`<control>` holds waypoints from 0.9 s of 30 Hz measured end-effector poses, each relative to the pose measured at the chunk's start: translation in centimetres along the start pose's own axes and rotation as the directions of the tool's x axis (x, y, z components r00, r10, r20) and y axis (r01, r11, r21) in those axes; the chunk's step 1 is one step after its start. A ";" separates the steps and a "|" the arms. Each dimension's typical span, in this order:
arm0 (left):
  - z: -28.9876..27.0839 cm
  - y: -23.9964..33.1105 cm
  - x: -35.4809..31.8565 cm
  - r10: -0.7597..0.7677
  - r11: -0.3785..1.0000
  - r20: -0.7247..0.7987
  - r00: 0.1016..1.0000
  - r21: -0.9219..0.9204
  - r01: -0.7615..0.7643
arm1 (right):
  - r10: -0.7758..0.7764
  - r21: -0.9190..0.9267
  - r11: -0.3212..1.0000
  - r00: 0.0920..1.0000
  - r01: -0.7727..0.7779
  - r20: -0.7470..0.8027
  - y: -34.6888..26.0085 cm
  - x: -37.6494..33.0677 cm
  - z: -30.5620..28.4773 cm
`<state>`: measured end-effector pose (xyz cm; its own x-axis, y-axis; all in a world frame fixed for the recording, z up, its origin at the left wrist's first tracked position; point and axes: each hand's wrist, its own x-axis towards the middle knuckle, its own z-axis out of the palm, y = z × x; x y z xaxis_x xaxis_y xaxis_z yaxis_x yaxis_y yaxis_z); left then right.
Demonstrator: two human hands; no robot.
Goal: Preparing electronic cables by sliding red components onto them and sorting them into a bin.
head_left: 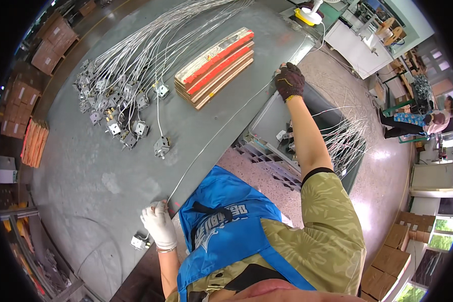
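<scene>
A thin pale wire (211,139) runs taut across the grey table between my two hands. Its near end is pinched in my left hand (159,226), which wears a white glove and is closed at the table's front edge. Beside that hand lies a small metal box-shaped switch part (138,242), joined to the wire. My right arm reaches far to the right, and my right hand (289,81), in a dark glove, is closed round the wire's other end at the table's edge. One similar metal part (162,146) with its own wire lies mid-table.
A heap of similar metal parts (116,108) with long wires covers the back left. Stacked wooden boards (215,68) with red edges stand nearby. Below my right arm is a grey crate (267,121) with more wired parts. A small fan (309,15) stands far right; another person (423,122) is beyond.
</scene>
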<state>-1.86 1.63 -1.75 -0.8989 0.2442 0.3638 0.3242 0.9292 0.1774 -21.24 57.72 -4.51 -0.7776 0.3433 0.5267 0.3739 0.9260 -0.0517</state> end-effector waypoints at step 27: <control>-2.9 -2.0 -2.3 -0.001 0.963 0.109 0.994 -0.268 0.030 | -0.158 -0.123 0.970 0.926 0.211 0.342 3.6 2.0 2.5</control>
<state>0.45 -1.60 -0.31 -0.9259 0.2724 0.2618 0.3643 0.8275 0.4272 -22.72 62.13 -5.75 -0.9523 0.2251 0.2061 0.2606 0.9511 0.1656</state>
